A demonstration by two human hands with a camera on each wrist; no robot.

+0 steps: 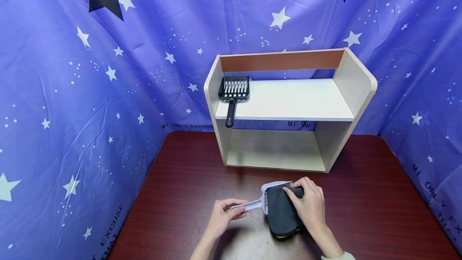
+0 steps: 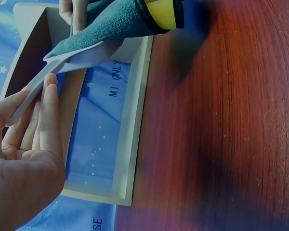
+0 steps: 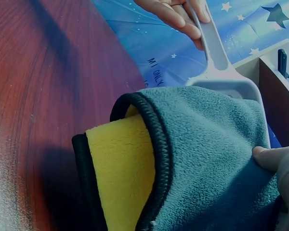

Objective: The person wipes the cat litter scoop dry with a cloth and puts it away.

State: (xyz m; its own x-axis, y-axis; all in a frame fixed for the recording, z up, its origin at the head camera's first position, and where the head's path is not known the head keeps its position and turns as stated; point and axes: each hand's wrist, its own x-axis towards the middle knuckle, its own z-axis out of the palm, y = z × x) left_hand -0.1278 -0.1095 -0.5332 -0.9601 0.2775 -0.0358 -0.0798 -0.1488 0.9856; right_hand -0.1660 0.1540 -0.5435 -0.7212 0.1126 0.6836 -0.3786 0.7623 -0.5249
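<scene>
My left hand (image 1: pixel 220 216) pinches the handle of a light grey litter scoop (image 1: pixel 255 204) between thumb and fingers. A folded microfibre cloth (image 1: pixel 282 211), dark grey-green outside, lies over the scoop's head and hides most of it. My right hand (image 1: pixel 311 203) grips cloth and scoop at the far right edge, with the thumb (image 3: pixel 269 156) pressed on top of the cloth. In the right wrist view, the cloth's yellow inner side (image 3: pixel 123 163) and black trim show at the open fold. Scoop and cloth are held above the table, the handle pointing left.
Behind the hands stands a two-level wooden shelf unit (image 1: pixel 288 103). A black slotted litter scoop (image 1: pixel 234 89) lies at the left of its upper shelf, handle over the front edge. The dark red table (image 1: pixel 173 196) is surrounded by a blue star-patterned curtain (image 1: pixel 144 67).
</scene>
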